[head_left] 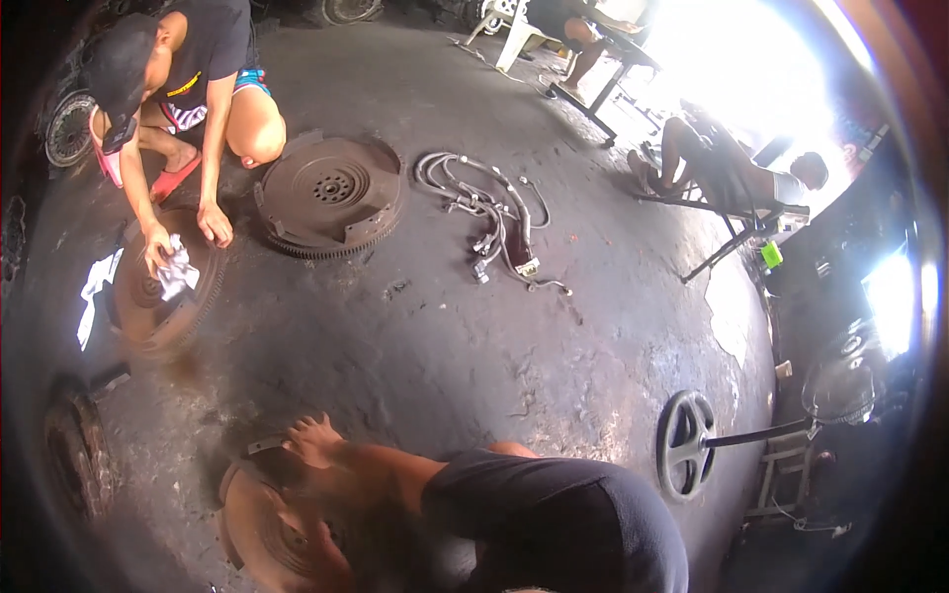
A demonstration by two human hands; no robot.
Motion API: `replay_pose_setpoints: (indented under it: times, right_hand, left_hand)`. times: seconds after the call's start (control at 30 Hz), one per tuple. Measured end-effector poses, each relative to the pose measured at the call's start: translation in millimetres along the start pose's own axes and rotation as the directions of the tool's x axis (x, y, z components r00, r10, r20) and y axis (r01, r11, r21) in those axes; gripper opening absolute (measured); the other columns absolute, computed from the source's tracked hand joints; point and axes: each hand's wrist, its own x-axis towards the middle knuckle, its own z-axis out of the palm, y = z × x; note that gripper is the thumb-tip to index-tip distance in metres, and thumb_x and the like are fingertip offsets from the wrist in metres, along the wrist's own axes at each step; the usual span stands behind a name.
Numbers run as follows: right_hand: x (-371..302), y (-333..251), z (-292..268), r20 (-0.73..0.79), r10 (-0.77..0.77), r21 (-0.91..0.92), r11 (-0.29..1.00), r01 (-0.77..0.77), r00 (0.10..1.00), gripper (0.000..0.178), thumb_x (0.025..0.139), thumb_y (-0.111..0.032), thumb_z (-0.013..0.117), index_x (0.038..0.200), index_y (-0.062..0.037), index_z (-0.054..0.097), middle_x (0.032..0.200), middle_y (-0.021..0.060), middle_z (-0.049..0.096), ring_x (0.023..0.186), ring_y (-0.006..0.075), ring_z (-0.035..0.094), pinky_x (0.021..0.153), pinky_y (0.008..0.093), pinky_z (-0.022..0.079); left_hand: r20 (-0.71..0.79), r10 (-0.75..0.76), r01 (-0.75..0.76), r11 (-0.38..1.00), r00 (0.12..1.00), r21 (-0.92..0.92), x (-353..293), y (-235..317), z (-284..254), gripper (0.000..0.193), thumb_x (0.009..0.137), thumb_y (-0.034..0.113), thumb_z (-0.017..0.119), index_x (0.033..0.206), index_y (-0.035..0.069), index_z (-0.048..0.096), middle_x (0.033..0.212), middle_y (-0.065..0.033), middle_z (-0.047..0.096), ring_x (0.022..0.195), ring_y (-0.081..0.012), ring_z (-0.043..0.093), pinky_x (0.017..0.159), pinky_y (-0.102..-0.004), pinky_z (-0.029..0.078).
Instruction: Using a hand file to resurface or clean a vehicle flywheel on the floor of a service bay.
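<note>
Flywheel (pixel 247 521): flat, likely for stability
Right hand (pixel 314 442): splayed near rim, maybe bracing
Left hand (pixel 314 544): can't tell grip from here

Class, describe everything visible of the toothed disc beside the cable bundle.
The toothed disc is round, brown and rusty-looking, apparently metal. Fine teeth line its near edge; raised segments sit near the rim. Stepped rings surround a hub with a circle of holes. It lies flat on the dark floor, between the crouching person and the cable bundle; no hand touches it.

Two bare hands (pixel 314 441) are at a brown disc (pixel 249 519).
</note>
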Motion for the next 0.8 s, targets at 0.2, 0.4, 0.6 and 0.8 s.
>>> replay_pose_setpoints:
  times: [0.2, 0.4, 0.6, 0.8]
  right_hand:
    - [5.3, -18.3, 0.8, 0.056, -0.039, 0.011, 0.999, 0.038, 0.998, 0.049, 0.103, -0.047, 0.034, 0.125, -0.0068, 0.053, 0.122, 0.0181, 0.054, 0.128, 0.0364, 0.045, 0.107, 0.0701, 0.026]
    - [3.4, 4.6, 2.7, -0.01, 0.008, -0.034, 0.999, -0.008, 1.0, 0.051, 0.103, -0.047, 0.035, 0.13, -0.0066, 0.051, 0.128, 0.0174, 0.053, 0.128, 0.0367, 0.045, 0.107, 0.0707, 0.026]
    - [7.7, -26.9, -5.7, 0.08, -0.02, -0.055, 0.998, 0.024, 0.997, 0.049, 0.103, -0.044, 0.034, 0.129, -0.0051, 0.051, 0.13, 0.0178, 0.051, 0.131, 0.0365, 0.042, 0.109, 0.0697, 0.024]
    - [1.2, -8.6, -3.0, 0.029, 0.003, 0.002, 1.0, -0.003, 1.0, 0.047, 0.103, -0.044, 0.036, 0.126, -0.0066, 0.052, 0.128, 0.0166, 0.052, 0.131, 0.036, 0.042, 0.108, 0.0716, 0.024]
  left_hand:
    - [0.03, -0.096, 0.094, 0.994, 0.995, 0.061, -21.3, 9.0, -17.0, 0.049, 0.1, 0.024, 0.047, 0.14, -0.005, 0.046, 0.123, -0.0323, 0.06, 0.105, -0.0434, 0.063, 0.091, -0.0485, 0.05]
    - [0.112, -0.177, 0.165, 0.981, 0.978, 0.106, -42.6, 25.6, -7.3, 0.05, 0.101, 0.024, 0.047, 0.142, -0.004, 0.045, 0.125, -0.0304, 0.06, 0.106, -0.0402, 0.064, 0.09, -0.0467, 0.05]
    - [-0.118, 0.134, -0.118, 0.984, 0.984, 0.13, -7.9, -43.6, -29.4, 0.045, 0.099, 0.027, 0.049, 0.128, -0.007, 0.055, 0.117, -0.0336, 0.062, 0.099, -0.0424, 0.066, 0.088, -0.0469, 0.051]
    - [0.021, 0.035, -0.041, 0.879, 0.999, 0.475, -37.8, -32.0, -39.9, 0.042, 0.099, 0.028, 0.049, 0.125, -0.003, 0.059, 0.118, -0.0311, 0.062, 0.104, -0.0422, 0.063, 0.087, -0.0467, 0.05]
